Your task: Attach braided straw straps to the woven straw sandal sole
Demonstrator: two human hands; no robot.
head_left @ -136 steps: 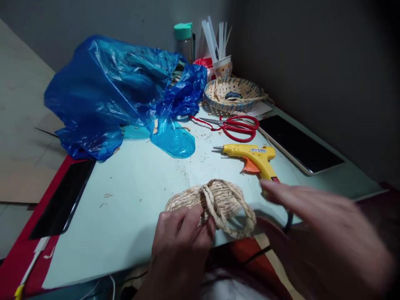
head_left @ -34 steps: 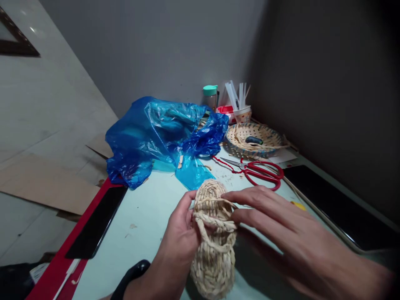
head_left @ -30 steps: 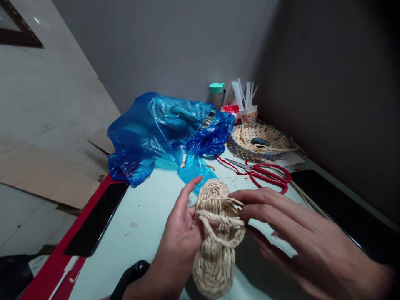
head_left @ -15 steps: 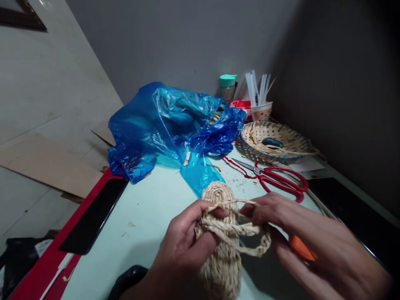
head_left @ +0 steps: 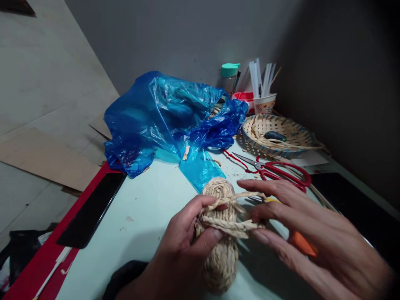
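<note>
A woven straw slipper sole (head_left: 220, 266) lies lengthwise in front of me, with a plaited straw strap (head_left: 226, 225) across its middle. My left hand (head_left: 187, 237) is closed on the strap and the sole's left edge, thumb below and fingers above. My right hand (head_left: 300, 225) pinches the strap's right end between thumb and a bent finger, its index finger stretched out above. A loose straw strand (head_left: 245, 195) runs from my left fingertips to the right fingers. Partly hidden beneath the right hand is an orange-handled tool (head_left: 303, 245) with yellow and metal parts showing.
Red-handled scissors (head_left: 284, 173) lie beyond my right hand, near a round woven basket (head_left: 278, 150). A crumpled blue plastic bag (head_left: 162, 112) fills the back. A paper cup (head_left: 264, 104) with straws and a green-lidded jar (head_left: 229, 73) stand against the wall. A black phone (head_left: 93, 208) lies left.
The straw loop at the right has been drawn in and no longer hangs out below the strap. My right index finger has straightened. The view has shifted slightly.
</note>
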